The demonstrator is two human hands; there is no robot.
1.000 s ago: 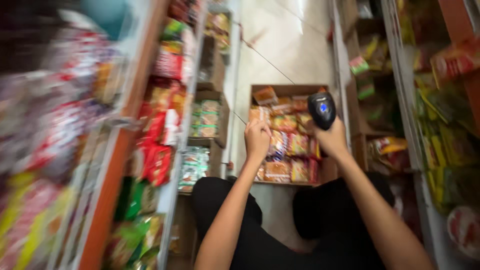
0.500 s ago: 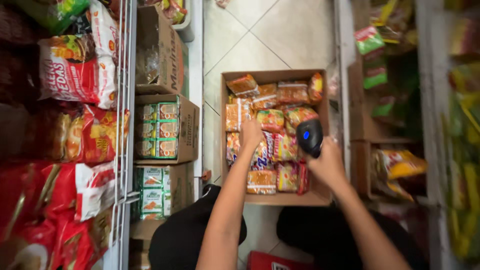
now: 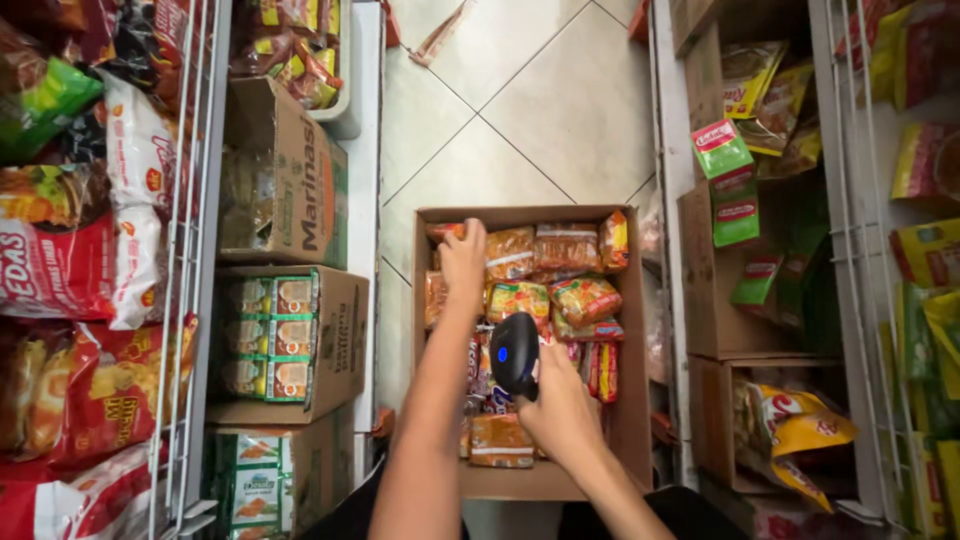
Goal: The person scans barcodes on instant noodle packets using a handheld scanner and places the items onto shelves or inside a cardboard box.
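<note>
Where the head view looks straight down a narrow aisle, an open cardboard box sits at the centre of the frame on pale floor tiles, filled with snack packets in orange, red and yellow wrappers. Left hand: reaches into the upper left part of the box, fingers curled down onto a packet at the far edge; whether they grip it or only rest on it cannot be told. Right hand: lower centre of the frame, fingers wrapped firmly round the handle of a black handheld scanner, which shows a small blue light and hangs over the middle of the box, head towards the packets. Left of frame: a white wire rack holding red and white bags, and beside it stacked open cartons with green and orange small packs inside. Right of frame: further cardboard cartons on shelving, with green sachets hanging at upper right and yellow bags in a lower carton.
</note>
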